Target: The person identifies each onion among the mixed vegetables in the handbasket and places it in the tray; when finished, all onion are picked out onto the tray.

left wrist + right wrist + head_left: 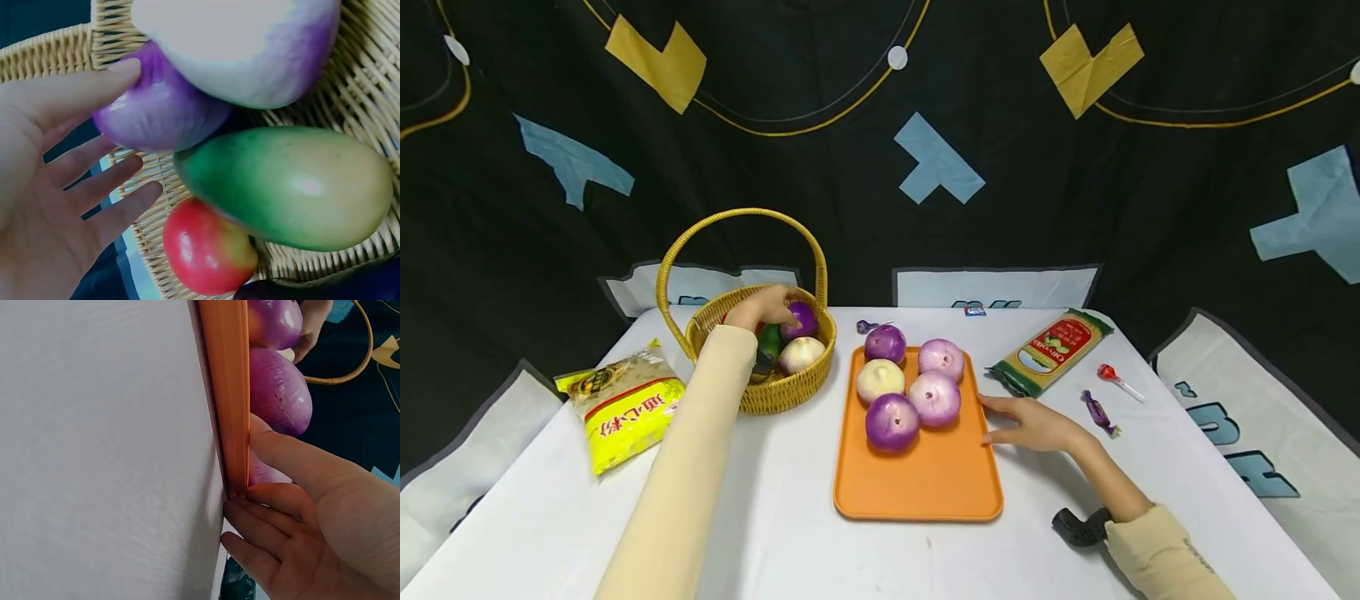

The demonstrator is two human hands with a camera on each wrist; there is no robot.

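Observation:
My left hand [767,307] reaches into a yellow wicker basket [790,393] and grips a purple onion [169,119], thumb on the near side; some fingertips are hidden behind it. Beside that onion sit a white and purple bulb [262,50], a green-yellow oval fruit [287,187] and a red fruit like an apple [206,247]. My right hand [1030,423] touches the right rim of an orange tray [917,492] with thumb and fingertips, its fingers extended. Purple onions [892,422] and a pale yellowish one [880,380] are grouped on the tray's far half.
A yellow food bag [628,408] lies left of the basket. On the right are a green noodle packet [1051,350], a red lollipop [1107,373] and a purple wrapped candy [1099,412]. Another small candy [867,327] lies behind the tray. The basket's tall handle [741,213] arches over it.

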